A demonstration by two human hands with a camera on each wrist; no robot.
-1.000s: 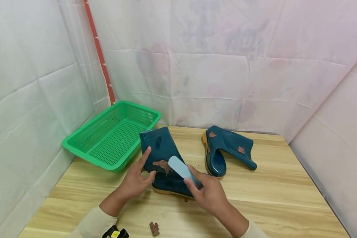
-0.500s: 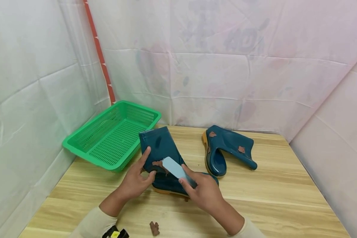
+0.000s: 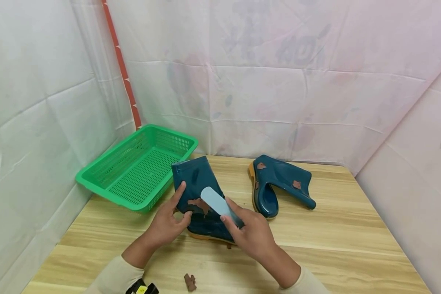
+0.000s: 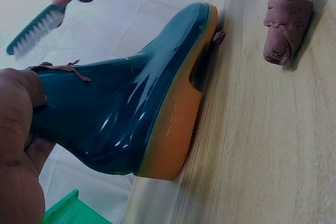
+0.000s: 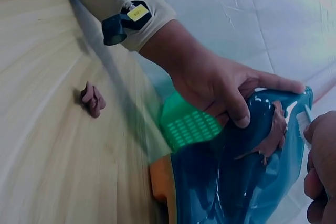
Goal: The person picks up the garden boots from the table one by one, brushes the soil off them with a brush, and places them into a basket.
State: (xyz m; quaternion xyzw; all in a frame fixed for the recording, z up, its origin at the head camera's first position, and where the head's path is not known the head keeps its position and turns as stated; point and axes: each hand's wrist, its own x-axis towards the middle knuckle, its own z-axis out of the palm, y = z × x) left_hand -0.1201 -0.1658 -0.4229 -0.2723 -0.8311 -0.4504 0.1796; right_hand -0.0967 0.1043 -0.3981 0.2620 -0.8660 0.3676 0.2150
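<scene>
A dark blue rubber boot (image 3: pixel 194 175) with an orange sole stands on the table, its shaft leaning left. My left hand (image 3: pixel 167 220) grips the shaft near the top, thumb and fingers on opposite sides. A ragged brown clay-like patch (image 3: pixel 199 204) clings to the shaft beside my thumb. In my right hand (image 3: pixel 255 234) is a brush (image 3: pixel 214 200) with a light blue-grey back, held by its handle over the boot. The left wrist view shows the white bristles of this brush (image 4: pixel 39 32) facing the boot, a little apart from the shaft and its brown patch (image 4: pixel 65 67).
A second blue boot (image 3: pixel 284 173) lies on its side at the back right, with brown patches on it. A green perforated basket (image 3: pixel 137 204) sits at the back left. One brown lump (image 3: pixel 190 281) lies near the front, and a small crumb (image 4: pixel 219 37) beside the sole.
The brush moved left over the brown patch, covering part of it, then rose away so more of the patch shows. The left hand and the boot have stayed put.
</scene>
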